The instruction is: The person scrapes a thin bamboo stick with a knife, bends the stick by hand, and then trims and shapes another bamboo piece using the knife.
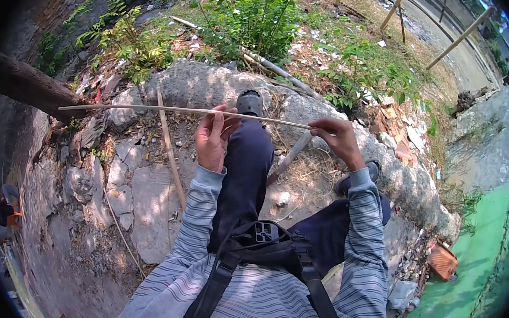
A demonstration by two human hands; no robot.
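Note:
A long, thin, pale wooden stick (150, 108) runs almost level from left to right in front of me, its left end tapering near a tree trunk. My left hand (211, 138) is closed around it right of its middle, thumb upright against it. At the stick's right end, my right hand (339, 141) pinches it between thumb and fingers. Below the left part of the stick, a second, thicker stick (170, 148) lies slanted on the ground. Between my legs, a short pole (291, 157) rests at an angle beside some dry fibres.
The brown tree trunk (36, 88) juts in at left. A rough concrete ledge (194, 84) curves ahead, with a leafy bush (257, 23) and litter beyond. On the right are a green surface (474, 281) and an orange block (442, 261). My shoe (250, 102) stands on the ledge.

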